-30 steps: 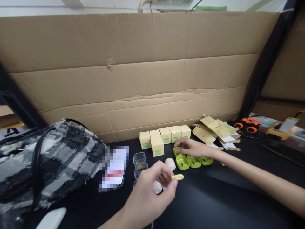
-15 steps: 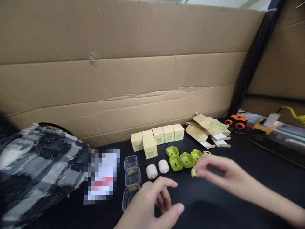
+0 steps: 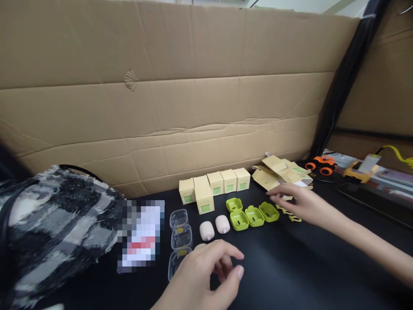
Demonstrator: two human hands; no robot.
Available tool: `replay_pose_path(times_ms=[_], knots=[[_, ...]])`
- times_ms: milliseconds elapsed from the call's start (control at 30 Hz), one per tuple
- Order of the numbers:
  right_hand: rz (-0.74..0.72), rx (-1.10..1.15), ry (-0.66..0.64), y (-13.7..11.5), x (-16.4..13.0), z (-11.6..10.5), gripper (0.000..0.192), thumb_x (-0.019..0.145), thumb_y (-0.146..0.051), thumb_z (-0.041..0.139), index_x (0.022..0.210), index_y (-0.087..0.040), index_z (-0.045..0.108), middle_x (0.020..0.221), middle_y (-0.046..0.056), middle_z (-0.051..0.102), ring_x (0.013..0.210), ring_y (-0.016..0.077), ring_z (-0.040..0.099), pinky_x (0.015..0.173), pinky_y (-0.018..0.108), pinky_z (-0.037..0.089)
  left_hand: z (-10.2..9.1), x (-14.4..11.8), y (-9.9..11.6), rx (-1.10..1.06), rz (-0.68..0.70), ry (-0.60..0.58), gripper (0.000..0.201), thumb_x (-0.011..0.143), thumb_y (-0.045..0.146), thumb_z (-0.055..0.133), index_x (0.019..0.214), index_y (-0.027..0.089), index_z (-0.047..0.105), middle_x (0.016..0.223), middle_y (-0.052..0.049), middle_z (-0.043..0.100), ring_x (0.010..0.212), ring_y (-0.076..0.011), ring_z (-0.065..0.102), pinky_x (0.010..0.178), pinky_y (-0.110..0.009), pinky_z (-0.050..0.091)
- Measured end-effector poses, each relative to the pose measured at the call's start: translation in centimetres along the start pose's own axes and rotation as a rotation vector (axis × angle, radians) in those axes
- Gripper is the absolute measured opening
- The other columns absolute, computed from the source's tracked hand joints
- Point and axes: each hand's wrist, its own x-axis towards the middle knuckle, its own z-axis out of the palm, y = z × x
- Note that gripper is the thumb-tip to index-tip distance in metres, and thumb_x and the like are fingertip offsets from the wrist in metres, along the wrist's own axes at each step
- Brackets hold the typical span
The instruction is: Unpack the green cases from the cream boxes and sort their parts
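My left hand [image 3: 206,273] hovers low over the table, fingers curved and apart from the thumb, holding nothing. It partly covers a pale rounded case and sits beside clear plastic boxes [image 3: 181,237]. My right hand [image 3: 292,201] is over the right end of the row of green silicone cases [image 3: 254,215], its fingertips drawn together near the flattened cartons. Whatever those fingertips may hold is hidden. Small yellow ring-like pieces [image 3: 295,218] lie beneath and beside this hand. Two pale pink rounded cases [image 3: 207,231] rest between the clear boxes and the green ones.
Small cream cartons [image 3: 204,200] stand in a group before the cardboard wall [image 3: 193,99]. Flattened cartons [image 3: 280,170] are piled to their right. An orange toy car [image 3: 322,165] and a dark flat device [image 3: 374,200] lie far right. Checked cloth [image 3: 71,232] occupies the left.
My right hand has moved right and away from me, over the yellow pieces; the small yellow piece it pinched no longer shows. My left hand has barely shifted, its thumb closer to the fingers.
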Motion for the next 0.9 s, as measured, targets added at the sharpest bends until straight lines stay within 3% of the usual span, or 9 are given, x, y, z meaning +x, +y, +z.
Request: replay_pose_path(times_ms=[67,200,333,433,733,900], knots=[[-0.047,0.006,-0.096,-3.0,2.4,1.0,0.035,0.088,-0.048,0.045,0.094,-0.022,0.069,0.088,0.006,0.072,0.080,0.0228,0.066,0.073,0.034,0.051,-0.1,-0.1,0.3,0.015,0.010,-0.009,0.015,0.078,0.014,0.053,0.087,0.020,0.063,0.066,0.001,0.065,0.060,-0.0119,0.059,0.060,-0.022,0.049],[-0.022,-0.059,-0.248,-6.7,6.4,3.3,0.040,0.085,-0.054,0.052,0.086,-0.017,0.068,0.076,0.007,0.069,0.074,0.0239,0.065,0.071,0.038,0.050,-0.6,-0.2,0.8,0.032,0.043,-0.040,0.016,0.078,0.012,0.052,0.087,0.018,0.064,0.068,0.000,0.066,0.060,-0.0122,0.060,0.060,-0.022,0.049],[-0.002,-0.062,-0.423,-7.4,8.2,4.6,0.025,0.092,-0.036,0.054,0.107,-0.017,0.060,0.109,0.006,0.062,0.090,0.0195,0.062,0.078,0.038,0.052,-0.8,-0.2,1.0,0.038,0.062,-0.047,0.015,0.078,0.012,0.053,0.086,0.018,0.064,0.069,-0.001,0.067,0.060,-0.0124,0.061,0.060,-0.022,0.050],[-0.028,-0.027,-0.479,-7.1,8.5,4.9,0.027,0.092,-0.031,0.054,0.115,-0.018,0.057,0.118,0.007,0.058,0.096,0.0207,0.061,0.081,0.040,0.052,-0.9,-0.2,0.9,0.037,0.068,-0.046,0.015,0.077,0.013,0.053,0.087,0.017,0.065,0.069,-0.001,0.067,0.059,-0.0125,0.061,0.060,-0.023,0.050],[-0.236,0.110,-0.512,-6.1,7.8,4.5,0.026,0.091,-0.030,0.055,0.113,-0.017,0.057,0.114,0.007,0.060,0.094,0.0194,0.061,0.079,0.040,0.052,-0.6,-0.4,1.4,0.024,0.083,-0.031,0.016,0.076,0.012,0.053,0.084,0.013,0.067,0.067,-0.004,0.067,0.059,-0.0131,0.062,0.058,-0.022,0.050],[-0.319,0.118,-0.262,-7.2,7.5,3.9,0.025,0.086,-0.022,0.057,0.110,-0.017,0.059,0.108,0.009,0.060,0.095,0.0206,0.060,0.086,0.039,0.049,-0.1,-0.5,1.2,0.129,0.153,-0.006,0.015,0.074,0.011,0.055,0.079,0.017,0.067,0.066,-0.001,0.069,0.058,-0.0125,0.062,0.055,-0.020,0.048]])
